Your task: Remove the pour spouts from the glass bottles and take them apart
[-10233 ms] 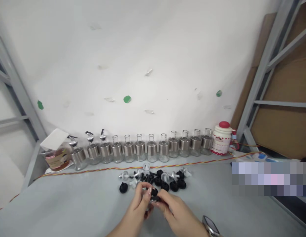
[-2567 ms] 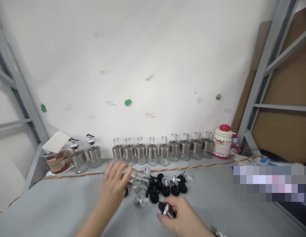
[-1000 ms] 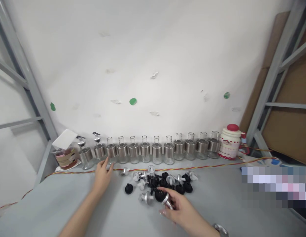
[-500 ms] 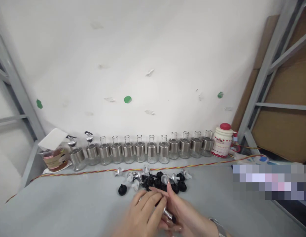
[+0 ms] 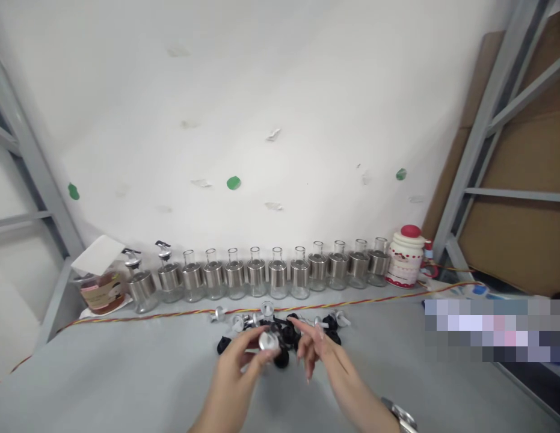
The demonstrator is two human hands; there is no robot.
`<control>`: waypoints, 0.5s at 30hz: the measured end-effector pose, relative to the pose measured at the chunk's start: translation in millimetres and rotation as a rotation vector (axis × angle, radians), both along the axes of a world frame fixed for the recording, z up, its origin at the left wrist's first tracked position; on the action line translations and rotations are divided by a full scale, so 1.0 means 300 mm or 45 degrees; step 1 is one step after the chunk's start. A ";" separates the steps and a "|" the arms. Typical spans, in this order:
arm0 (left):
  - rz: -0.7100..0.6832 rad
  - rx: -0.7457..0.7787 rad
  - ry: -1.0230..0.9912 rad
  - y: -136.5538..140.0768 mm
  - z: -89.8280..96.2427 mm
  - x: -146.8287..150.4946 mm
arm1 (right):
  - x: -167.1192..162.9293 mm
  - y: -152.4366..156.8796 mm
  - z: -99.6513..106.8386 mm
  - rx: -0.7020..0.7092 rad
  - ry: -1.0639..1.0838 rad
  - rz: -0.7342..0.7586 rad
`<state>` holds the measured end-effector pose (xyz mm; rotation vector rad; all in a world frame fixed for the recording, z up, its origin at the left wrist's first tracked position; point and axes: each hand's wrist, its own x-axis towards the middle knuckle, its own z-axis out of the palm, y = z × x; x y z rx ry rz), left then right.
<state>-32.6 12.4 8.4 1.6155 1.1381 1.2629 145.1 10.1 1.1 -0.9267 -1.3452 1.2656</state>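
Between the thumb and fingers of my left hand [image 5: 237, 361] is a silver pour spout [image 5: 268, 341], its round face turned toward me. My right hand [image 5: 325, 352] hovers at the right side of the pile, fingers apart, with nothing visible in it. Around and behind both hands lie silver-and-clear spout pieces [image 5: 267, 309] and black caps [image 5: 289, 334], partly covered by the fingers. One black piece [image 5: 281, 359] sits just under the held spout. Another black cap [image 5: 224, 344] rests left of the pile, beside my left hand.
Along the wall stands a row of glass bottles [image 5: 277, 275] with steel bands; the two leftmost carry spouts [image 5: 163, 251]. A twisted red-yellow cord [image 5: 171, 316] runs in front. A plastic tub [image 5: 101, 293] stands left, a white jar with red lid [image 5: 405, 258] right.
My hands, earlier together around a silver spout near the front, have separated. My left hand now holds a spout over the pile, while my right hand has opened beside it.
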 end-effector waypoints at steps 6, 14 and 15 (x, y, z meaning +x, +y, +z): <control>-0.190 -0.611 -0.688 0.028 0.026 -0.005 | -0.007 -0.009 0.003 0.039 -0.005 0.002; -0.155 -0.871 -0.722 0.004 0.050 0.021 | -0.024 -0.036 -0.002 0.027 -0.043 0.071; -0.115 -0.814 -0.609 0.003 0.046 0.025 | -0.024 -0.038 0.002 0.029 -0.051 0.073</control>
